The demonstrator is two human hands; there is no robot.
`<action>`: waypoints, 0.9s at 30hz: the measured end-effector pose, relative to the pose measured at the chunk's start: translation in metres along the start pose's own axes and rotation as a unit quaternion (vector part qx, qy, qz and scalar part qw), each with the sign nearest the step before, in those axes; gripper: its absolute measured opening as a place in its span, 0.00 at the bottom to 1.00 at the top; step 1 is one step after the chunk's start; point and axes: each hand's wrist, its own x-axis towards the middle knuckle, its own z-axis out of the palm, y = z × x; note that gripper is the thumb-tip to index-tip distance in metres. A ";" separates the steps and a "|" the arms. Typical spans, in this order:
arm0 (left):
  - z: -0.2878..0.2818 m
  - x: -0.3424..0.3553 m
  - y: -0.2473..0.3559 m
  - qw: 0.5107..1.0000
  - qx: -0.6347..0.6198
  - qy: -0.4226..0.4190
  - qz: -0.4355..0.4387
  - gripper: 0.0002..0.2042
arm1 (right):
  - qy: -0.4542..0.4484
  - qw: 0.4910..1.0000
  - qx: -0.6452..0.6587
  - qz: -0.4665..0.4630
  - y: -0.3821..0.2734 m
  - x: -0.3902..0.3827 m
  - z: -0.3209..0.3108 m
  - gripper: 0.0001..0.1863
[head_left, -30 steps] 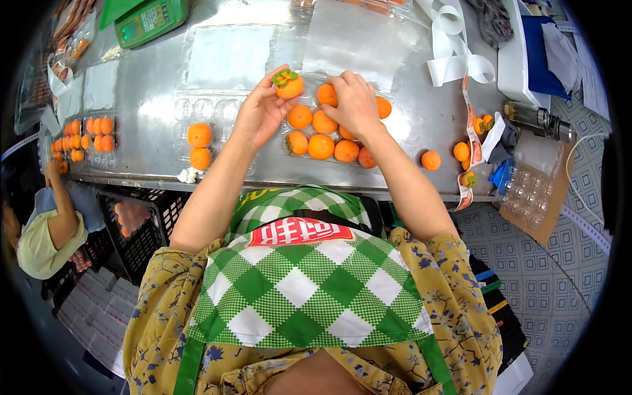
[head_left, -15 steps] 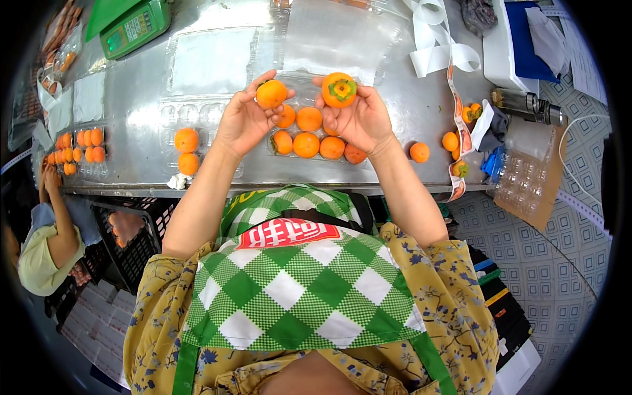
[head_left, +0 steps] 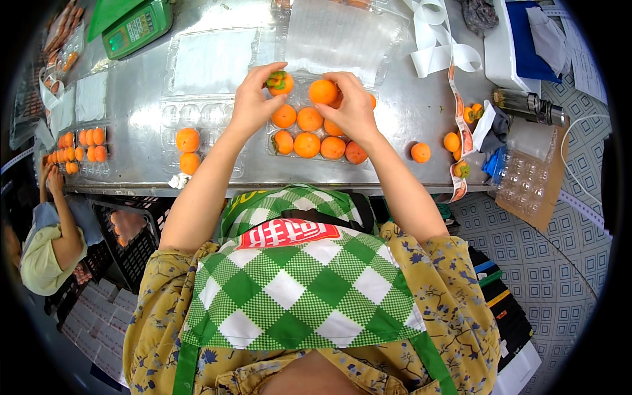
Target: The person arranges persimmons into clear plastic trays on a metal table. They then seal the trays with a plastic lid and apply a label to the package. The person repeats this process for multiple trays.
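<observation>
With its fingers curled round one orange persimmon (head_left: 281, 83), green leafy cap showing, my left hand (head_left: 252, 105) is over the far left of a clear plastic tray (head_left: 300, 87). My right hand (head_left: 353, 108) grips a second persimmon (head_left: 322, 91) over the tray's far middle. Several persimmons sit in the tray's nearer rows, among them a front-row persimmon (head_left: 307, 145). Part of the far row is hidden under my right hand. To the left, another clear tray (head_left: 212, 117) bears two persimmons (head_left: 187, 139) near its front.
A green scale (head_left: 138, 27) stands at the far left of the metal table (head_left: 395, 172). One loose persimmon (head_left: 421, 153) lies to the right, near a strip of labels (head_left: 463, 135) and a bottle (head_left: 528, 105). A co-worker's arm (head_left: 62, 214) reaches toward trays at left.
Both hands have turned over, palms now downward, and the persimmons are lowered to the tray's far row. The left persimmon's leafy cap now shows; the right one's cap has turned out of sight.
</observation>
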 end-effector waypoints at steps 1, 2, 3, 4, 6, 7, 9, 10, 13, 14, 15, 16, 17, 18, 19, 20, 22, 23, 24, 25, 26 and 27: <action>0.001 0.002 0.003 0.996 0.086 -0.001 0.025 0.24 | 0.001 1.000 -0.024 -0.004 0.001 0.003 0.002 0.24; 0.003 0.003 0.005 0.984 0.171 -0.004 0.049 0.25 | 0.000 0.998 -0.064 -0.023 0.004 0.005 0.004 0.24; 0.005 0.004 0.006 0.983 0.175 -0.013 0.046 0.25 | -0.001 0.994 -0.105 -0.041 0.009 0.008 0.006 0.24; 0.007 0.005 0.005 0.983 0.178 -0.022 0.043 0.25 | -0.003 0.988 -0.145 -0.060 0.012 0.009 0.007 0.24; 0.010 0.007 0.003 0.981 0.185 -0.036 0.041 0.24 | -0.010 0.983 -0.176 -0.059 0.012 0.013 0.011 0.24; 0.011 0.008 0.003 0.980 0.188 -0.041 0.043 0.24 | -0.014 0.980 -0.191 -0.059 0.011 0.014 0.012 0.24; 0.013 0.007 0.001 0.980 0.190 -0.044 0.048 0.23 | 0.000 0.983 -0.171 -0.061 0.008 0.015 0.015 0.24; 0.015 0.006 0.000 0.979 0.190 -0.042 0.052 0.23 | 0.007 0.985 -0.161 -0.061 0.006 0.016 0.015 0.24; 0.016 0.002 -0.001 0.982 0.176 -0.050 0.052 0.21 | 0.017 0.998 -0.044 -0.029 -0.001 0.014 0.014 0.24; 0.016 0.001 -0.001 0.983 0.169 -0.055 0.049 0.20 | 0.022 0.998 -0.038 -0.042 -0.004 0.012 0.013 0.24; 0.017 -0.001 -0.002 0.984 0.168 -0.031 0.048 0.20 | 0.026 0.998 -0.033 -0.055 -0.007 0.010 0.011 0.24; 0.018 -0.003 -0.003 0.985 0.166 -0.008 0.048 0.20 | 0.031 0.997 -0.028 -0.067 -0.010 0.008 0.009 0.24; 0.017 -0.003 0.002 0.985 0.164 0.015 0.049 0.20 | 0.038 0.996 -0.028 -0.069 -0.013 0.006 0.008 0.24; 0.016 -0.004 0.007 0.998 0.068 -0.010 0.010 0.20 | 0.045 0.996 -0.029 -0.071 -0.016 0.004 0.007 0.24; 0.014 -0.005 0.015 0.999 -0.028 -0.034 -0.029 0.20 | 0.053 0.996 -0.030 -0.072 -0.018 0.002 0.006 0.24; 0.011 -0.008 0.025 0.988 -0.124 -0.058 -0.068 0.20 | 0.068 0.994 -0.023 -0.082 -0.021 0.000 0.007 0.24; 0.015 -0.014 0.041 0.930 -0.321 -0.094 -0.150 0.21 | 0.094 0.990 -0.006 -0.104 -0.025 -0.001 0.008 0.25; 0.016 -0.016 0.046 0.884 -0.413 -0.111 -0.189 0.21 | 0.084 0.991 0.023 -0.099 -0.031 -0.003 0.004 0.25; 0.016 -0.020 0.042 0.877 -0.437 -0.098 -0.177 0.23 | 0.074 0.992 0.052 -0.094 -0.039 -0.004 -0.002 0.25; 0.015 -0.022 0.043 0.875 -0.447 -0.083 -0.164 0.22 | 0.063 0.991 0.081 -0.089 -0.046 -0.006 -0.007 0.25; 0.015 -0.024 0.045 0.873 -0.459 -0.070 -0.151 0.22 | 0.054 0.991 0.105 -0.061 -0.048 -0.008 -0.010 0.25; 0.014 -0.025 0.047 0.870 -0.470 -0.058 -0.138 0.22 | 0.044 0.990 0.129 -0.034 -0.049 -0.010 -0.013 0.25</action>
